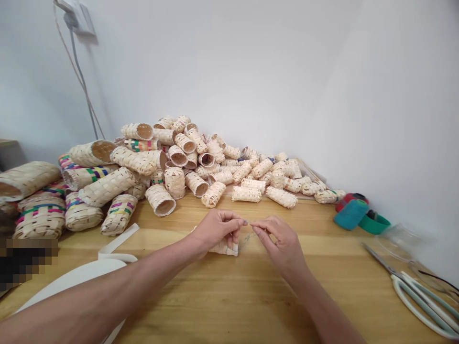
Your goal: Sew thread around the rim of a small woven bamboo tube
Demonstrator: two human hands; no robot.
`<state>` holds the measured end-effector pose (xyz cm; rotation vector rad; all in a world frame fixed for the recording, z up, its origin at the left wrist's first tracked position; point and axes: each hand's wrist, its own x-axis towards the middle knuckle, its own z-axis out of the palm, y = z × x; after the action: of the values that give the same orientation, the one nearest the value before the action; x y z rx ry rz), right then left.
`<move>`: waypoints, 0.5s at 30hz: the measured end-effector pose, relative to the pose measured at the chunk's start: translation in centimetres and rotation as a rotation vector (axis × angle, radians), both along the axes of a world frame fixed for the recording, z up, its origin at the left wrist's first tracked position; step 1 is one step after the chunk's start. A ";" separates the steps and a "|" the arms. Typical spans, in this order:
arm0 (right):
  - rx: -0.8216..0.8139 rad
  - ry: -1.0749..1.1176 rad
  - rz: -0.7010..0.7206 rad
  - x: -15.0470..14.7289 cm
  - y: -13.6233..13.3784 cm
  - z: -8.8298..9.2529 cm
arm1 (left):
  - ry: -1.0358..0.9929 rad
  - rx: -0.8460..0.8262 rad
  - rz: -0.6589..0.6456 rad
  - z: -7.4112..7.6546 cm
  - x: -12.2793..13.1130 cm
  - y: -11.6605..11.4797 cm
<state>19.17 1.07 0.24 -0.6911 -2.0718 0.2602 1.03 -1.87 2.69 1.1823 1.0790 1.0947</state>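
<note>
My left hand (219, 230) is closed, thumb and finger pinched at a small greyish tip too tiny to make out. Below its palm, a small woven tube (229, 249) lies on the wooden table, mostly covered by the hand. My right hand (278, 239) is closed too, its thumb and finger pinching just across a narrow gap from the left fingertips. A thin grey thread (247, 239) runs loosely between the tube's open end and the right fingers.
Woven tubes (175, 181) lie heaped along the wall, some with coloured bands. A white strip coil (82, 277) rests at left. Thread spools (351, 214), a green tape ring (375, 222) and open scissors (412, 291) lie at right. A plugged cable (81, 71) hangs behind.
</note>
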 end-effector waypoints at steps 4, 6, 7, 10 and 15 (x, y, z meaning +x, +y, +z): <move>-0.017 -0.018 -0.006 0.0 -0.1 0.1 | -0.001 0.009 -0.008 0.1 0.0 0.0; -0.021 -0.015 0.005 0.0 0.0 0.1 | 0.004 0.012 -0.009 0.1 -0.1 0.0; -0.021 -0.013 0.013 0.0 0.0 0.0 | 0.009 0.013 -0.012 0.0 -0.1 0.0; -0.022 -0.009 0.031 -0.1 0.1 -0.1 | 0.024 0.016 -0.023 -0.1 -0.1 0.0; -0.072 0.003 0.030 -0.2 -0.1 0.1 | 0.048 0.023 -0.037 -0.3 -0.1 0.1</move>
<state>18.96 0.95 0.31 -0.7033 -2.0796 0.3537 0.92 -1.77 2.41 1.2479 1.0799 1.0575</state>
